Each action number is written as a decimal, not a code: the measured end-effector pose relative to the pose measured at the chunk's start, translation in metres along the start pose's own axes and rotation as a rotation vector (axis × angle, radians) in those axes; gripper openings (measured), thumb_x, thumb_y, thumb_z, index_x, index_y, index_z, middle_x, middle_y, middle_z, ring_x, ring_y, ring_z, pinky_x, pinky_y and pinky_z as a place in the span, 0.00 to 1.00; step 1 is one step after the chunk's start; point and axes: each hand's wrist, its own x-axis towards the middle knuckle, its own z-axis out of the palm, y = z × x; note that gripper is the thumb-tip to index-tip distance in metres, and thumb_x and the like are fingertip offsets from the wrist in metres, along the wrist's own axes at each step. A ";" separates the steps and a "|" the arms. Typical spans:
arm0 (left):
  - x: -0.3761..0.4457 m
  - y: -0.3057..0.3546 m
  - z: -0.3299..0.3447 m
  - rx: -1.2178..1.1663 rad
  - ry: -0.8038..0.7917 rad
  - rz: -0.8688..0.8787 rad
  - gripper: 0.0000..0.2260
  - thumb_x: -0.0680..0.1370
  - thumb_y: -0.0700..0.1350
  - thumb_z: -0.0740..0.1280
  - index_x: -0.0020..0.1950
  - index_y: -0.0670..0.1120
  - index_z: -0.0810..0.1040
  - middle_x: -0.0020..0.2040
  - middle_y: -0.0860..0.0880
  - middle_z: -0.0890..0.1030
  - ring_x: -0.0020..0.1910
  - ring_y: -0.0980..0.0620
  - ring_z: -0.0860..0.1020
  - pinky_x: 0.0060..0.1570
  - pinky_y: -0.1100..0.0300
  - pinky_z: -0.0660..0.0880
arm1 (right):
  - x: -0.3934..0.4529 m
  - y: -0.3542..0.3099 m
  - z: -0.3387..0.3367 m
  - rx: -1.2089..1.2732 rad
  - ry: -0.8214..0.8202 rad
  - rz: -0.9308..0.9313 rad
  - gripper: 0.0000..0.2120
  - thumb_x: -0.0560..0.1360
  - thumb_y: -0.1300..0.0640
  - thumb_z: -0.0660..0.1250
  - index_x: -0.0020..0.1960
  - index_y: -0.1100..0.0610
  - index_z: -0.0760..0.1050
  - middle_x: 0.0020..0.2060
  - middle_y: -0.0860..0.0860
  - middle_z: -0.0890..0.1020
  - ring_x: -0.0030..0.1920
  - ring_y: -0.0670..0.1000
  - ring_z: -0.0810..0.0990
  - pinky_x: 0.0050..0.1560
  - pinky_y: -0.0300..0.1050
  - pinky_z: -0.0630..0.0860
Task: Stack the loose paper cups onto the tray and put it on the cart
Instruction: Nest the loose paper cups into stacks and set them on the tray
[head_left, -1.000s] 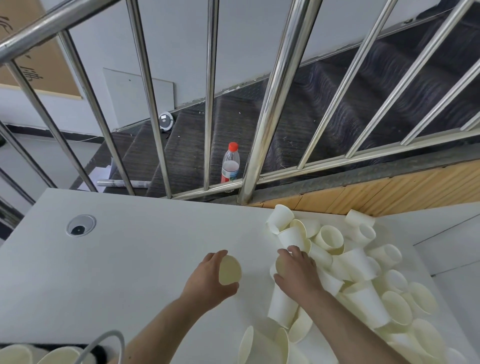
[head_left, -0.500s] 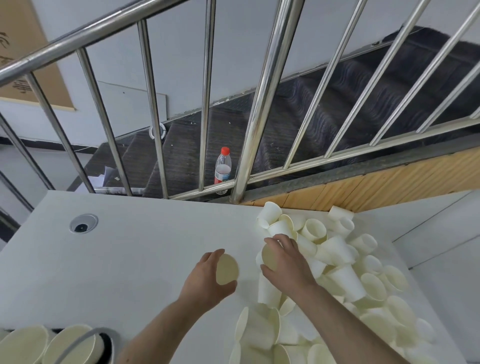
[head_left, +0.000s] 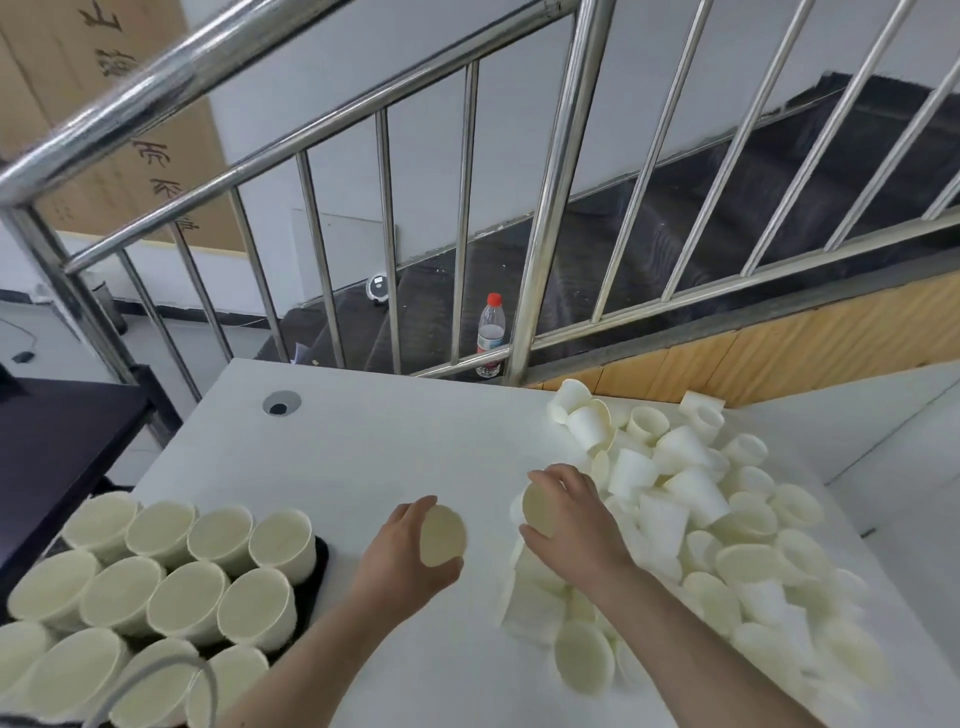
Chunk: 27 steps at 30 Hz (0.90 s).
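The left hand (head_left: 410, 556) curls its fingers round one paper cup (head_left: 442, 535) over the middle of the worktop (head_left: 363, 447). The right hand (head_left: 566, 525) grips another cup (head_left: 540, 503) at the loose pile (head_left: 727, 530) along the right edge. The tray (head_left: 321, 566) of upright cups sits at the near left corner.

White table (head_left: 363, 457) across the lower frame, steel stair railing (head_left: 550, 197) above it, dark carpeted stairs (head_left: 675, 208) behind, white wall (head_left: 519, 104) at top centre, water bottle (head_left: 490, 332) at centre.

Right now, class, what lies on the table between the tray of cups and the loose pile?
In the head view, only bare table and the left hand holding a cup.
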 end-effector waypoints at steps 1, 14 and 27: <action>-0.012 -0.003 -0.002 -0.005 0.009 -0.008 0.34 0.71 0.54 0.72 0.74 0.52 0.61 0.68 0.55 0.68 0.63 0.54 0.71 0.56 0.66 0.68 | -0.008 -0.005 0.003 0.006 0.003 -0.016 0.28 0.76 0.49 0.66 0.73 0.50 0.62 0.69 0.46 0.63 0.71 0.49 0.60 0.62 0.40 0.70; -0.122 -0.057 -0.041 0.028 0.089 -0.074 0.35 0.71 0.54 0.73 0.73 0.51 0.62 0.68 0.54 0.68 0.64 0.55 0.70 0.57 0.65 0.67 | -0.076 -0.098 0.039 0.094 -0.080 -0.160 0.28 0.75 0.48 0.66 0.73 0.50 0.63 0.67 0.46 0.64 0.70 0.49 0.62 0.61 0.41 0.71; -0.146 -0.151 -0.128 0.038 0.084 -0.053 0.34 0.70 0.52 0.73 0.72 0.50 0.63 0.65 0.55 0.70 0.63 0.54 0.71 0.53 0.66 0.65 | -0.085 -0.221 0.083 0.140 -0.164 -0.176 0.29 0.74 0.49 0.67 0.73 0.49 0.63 0.66 0.45 0.66 0.69 0.47 0.62 0.59 0.40 0.71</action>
